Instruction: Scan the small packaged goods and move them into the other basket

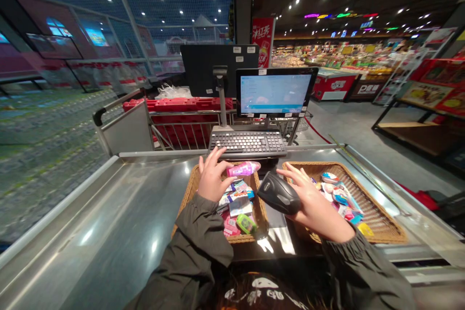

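Note:
My left hand (pixel 213 177) is over the left wicker basket (pixel 186 193), thumb and forefinger around one end of a pink-purple bottle-shaped item (pixel 244 169), its other fingers stretched toward the keyboard. Several small packets and a green toy-like item (pixel 246 224) lie in that basket. A black handheld barcode scanner (pixel 278 194) is in my right hand (pixel 308 198), its head pointing left toward the gap between the baskets. Beneath and beyond that hand is the right wicker basket (pixel 381 220), holding several small colourful packaged goods (pixel 341 197).
A keyboard (pixel 247 142) stands behind the baskets, below a lit monitor (pixel 275 92); another dark screen (pixel 203 70) is beside it. The metal counter (pixel 145 213) runs along the left. A cart with red crates (pixel 189 105) stands behind. Shop shelves fill the right.

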Demonstrator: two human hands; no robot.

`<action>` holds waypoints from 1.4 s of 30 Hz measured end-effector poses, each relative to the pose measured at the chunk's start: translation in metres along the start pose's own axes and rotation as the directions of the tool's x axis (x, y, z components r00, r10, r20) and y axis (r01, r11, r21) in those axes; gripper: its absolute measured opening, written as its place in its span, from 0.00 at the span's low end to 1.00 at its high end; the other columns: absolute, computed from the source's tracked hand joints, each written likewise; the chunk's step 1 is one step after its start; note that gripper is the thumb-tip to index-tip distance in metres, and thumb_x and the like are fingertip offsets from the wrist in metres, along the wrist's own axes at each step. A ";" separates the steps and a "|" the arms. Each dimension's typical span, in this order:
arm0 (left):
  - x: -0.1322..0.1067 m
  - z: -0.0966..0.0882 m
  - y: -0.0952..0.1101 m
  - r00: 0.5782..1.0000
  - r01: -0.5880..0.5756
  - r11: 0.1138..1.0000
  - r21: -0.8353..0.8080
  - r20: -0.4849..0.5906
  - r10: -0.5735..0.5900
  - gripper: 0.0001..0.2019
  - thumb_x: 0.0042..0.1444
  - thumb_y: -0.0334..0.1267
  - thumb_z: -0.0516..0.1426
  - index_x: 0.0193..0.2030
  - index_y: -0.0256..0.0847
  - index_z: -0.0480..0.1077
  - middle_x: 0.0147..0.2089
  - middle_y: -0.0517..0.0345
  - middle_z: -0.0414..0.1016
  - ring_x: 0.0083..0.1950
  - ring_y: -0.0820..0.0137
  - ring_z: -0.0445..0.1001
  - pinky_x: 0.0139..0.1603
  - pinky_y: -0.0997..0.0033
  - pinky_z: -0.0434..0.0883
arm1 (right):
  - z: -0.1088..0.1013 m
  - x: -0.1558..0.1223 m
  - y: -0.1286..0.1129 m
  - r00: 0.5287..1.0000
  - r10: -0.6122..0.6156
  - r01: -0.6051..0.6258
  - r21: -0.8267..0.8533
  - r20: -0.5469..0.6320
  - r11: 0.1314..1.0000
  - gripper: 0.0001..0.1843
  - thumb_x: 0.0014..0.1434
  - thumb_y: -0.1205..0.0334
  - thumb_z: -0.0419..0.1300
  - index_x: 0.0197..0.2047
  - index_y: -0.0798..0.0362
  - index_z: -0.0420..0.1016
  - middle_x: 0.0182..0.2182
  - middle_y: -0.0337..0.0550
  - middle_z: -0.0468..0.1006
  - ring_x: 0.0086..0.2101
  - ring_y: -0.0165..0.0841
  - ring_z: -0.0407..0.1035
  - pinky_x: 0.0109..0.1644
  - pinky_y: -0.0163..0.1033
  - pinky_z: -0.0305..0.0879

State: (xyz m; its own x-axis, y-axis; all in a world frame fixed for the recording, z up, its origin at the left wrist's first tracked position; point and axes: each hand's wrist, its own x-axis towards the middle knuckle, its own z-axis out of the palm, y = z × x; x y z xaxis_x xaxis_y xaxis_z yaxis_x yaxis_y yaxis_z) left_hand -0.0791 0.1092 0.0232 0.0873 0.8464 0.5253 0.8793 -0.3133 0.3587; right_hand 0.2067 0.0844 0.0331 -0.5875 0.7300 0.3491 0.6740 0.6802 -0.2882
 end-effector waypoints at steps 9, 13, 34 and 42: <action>0.000 0.005 -0.005 0.999 -0.024 1.000 0.017 -0.021 0.024 0.05 0.53 0.38 0.62 0.38 0.45 0.73 0.68 0.51 0.62 0.72 0.53 0.53 0.68 0.32 0.44 | 0.000 -0.002 -0.003 1.000 0.001 -0.001 -0.019 0.003 1.000 0.26 0.55 0.65 0.58 0.58 0.52 0.70 0.64 0.54 0.62 0.68 0.51 0.44 0.68 0.67 0.45; -0.001 0.005 -0.004 1.000 -0.025 1.000 0.004 -0.016 0.025 0.04 0.53 0.37 0.62 0.37 0.45 0.72 0.68 0.52 0.62 0.72 0.54 0.53 0.69 0.32 0.43 | 0.001 -0.001 -0.005 1.000 -0.013 0.014 0.006 -0.006 1.000 0.25 0.55 0.64 0.58 0.57 0.52 0.71 0.64 0.54 0.62 0.68 0.51 0.45 0.68 0.67 0.45; -0.003 0.002 -0.006 1.000 -0.008 1.000 0.004 0.008 0.008 0.08 0.51 0.32 0.60 0.38 0.45 0.73 0.69 0.51 0.61 0.72 0.53 0.52 0.67 0.30 0.44 | 0.003 0.003 -0.009 0.998 -0.058 0.056 0.045 0.024 0.997 0.22 0.58 0.59 0.59 0.56 0.50 0.72 0.64 0.54 0.63 0.68 0.52 0.44 0.68 0.69 0.43; 0.000 0.004 -0.008 1.000 -0.014 1.000 0.001 0.004 0.014 0.05 0.52 0.37 0.63 0.36 0.45 0.73 0.68 0.51 0.62 0.72 0.53 0.53 0.68 0.31 0.44 | 0.004 0.002 -0.006 0.999 -0.043 0.042 0.042 0.007 0.998 0.23 0.56 0.61 0.59 0.56 0.52 0.72 0.64 0.56 0.62 0.68 0.53 0.45 0.67 0.69 0.44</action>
State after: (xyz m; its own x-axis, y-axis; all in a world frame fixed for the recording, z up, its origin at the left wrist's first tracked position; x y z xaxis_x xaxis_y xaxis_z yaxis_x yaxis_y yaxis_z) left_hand -0.0837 0.1135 0.0171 0.1012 0.8439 0.5268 0.8785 -0.3243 0.3508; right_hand 0.1992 0.0820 0.0325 -0.6186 0.7008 0.3553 0.6290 0.7127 -0.3106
